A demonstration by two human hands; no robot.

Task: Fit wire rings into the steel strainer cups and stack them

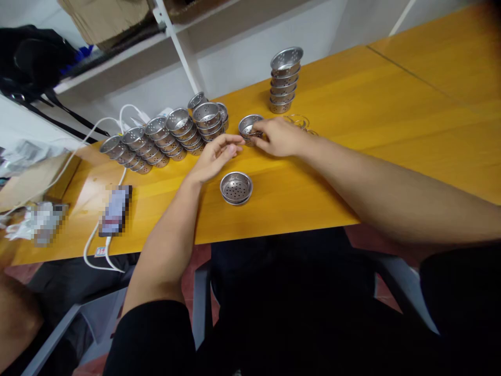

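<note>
My right hand (276, 137) reaches over the yellow table (371, 130) and pinches the rim of a small perforated metal cup (248, 126). Just left of that cup, my left hand (216, 156) rests on the table with its fingers stretched out loosely and nothing in it. A single metal cup (236, 187) sits upright near the front edge, below both hands. Rows of stacked metal cups (164, 138) lie to the left. A tall upright stack of cups (285, 79) stands behind my right hand.
A few thin wire rings (299, 122) lie beside my right hand. A phone (116, 210) with a white cable (92, 243) lies at the left front. Crumpled white items (37, 222) sit at the far left. A white wall shelf (176, 42) runs behind the table.
</note>
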